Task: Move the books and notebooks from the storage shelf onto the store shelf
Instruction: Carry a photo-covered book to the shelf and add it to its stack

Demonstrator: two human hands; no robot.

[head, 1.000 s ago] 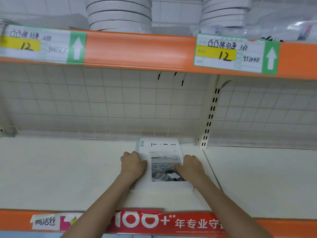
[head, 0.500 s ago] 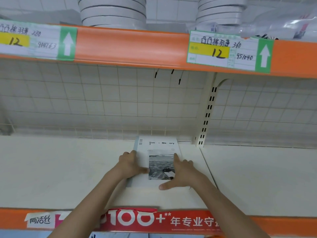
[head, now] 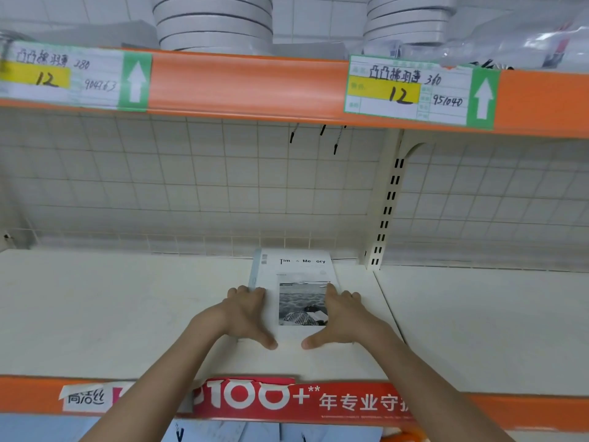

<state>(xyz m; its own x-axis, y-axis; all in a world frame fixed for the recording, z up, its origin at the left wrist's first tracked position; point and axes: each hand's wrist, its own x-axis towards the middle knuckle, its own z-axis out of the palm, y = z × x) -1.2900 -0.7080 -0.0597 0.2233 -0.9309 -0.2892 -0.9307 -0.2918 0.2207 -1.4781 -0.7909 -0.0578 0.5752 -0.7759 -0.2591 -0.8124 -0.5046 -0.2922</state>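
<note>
Both thumbs had swung out to the notebook's (head: 299,269) near edge. It lay flat on the cream store shelf (head: 127,314), against the back grid, with the left hand (head: 247,317) and right hand (head: 342,320) spread, framing its long sides.

Books: one white book (head: 296,272), lying flat on the shelf, its cover printed with a black-and-white photograph.
Hands: two, a left hand (head: 247,317) and a right hand (head: 342,317), one on each side of the book.
Shelf boards: two, the cream store shelf (head: 127,314) near and an upper shelf (head: 242,84) with an orange front edge.
Price labels: two on the upper edge, a left label (head: 70,76) and a right label (head: 420,90), each reading 12 and carrying one white arrow on green.
Stacks of white round items above: two, a left stack (head: 213,23) and a right stack (head: 411,20).
Red banners: one banner (head: 302,401) on the near edge.
Slotted uprights: one upright (head: 387,205) at the far right.
</note>
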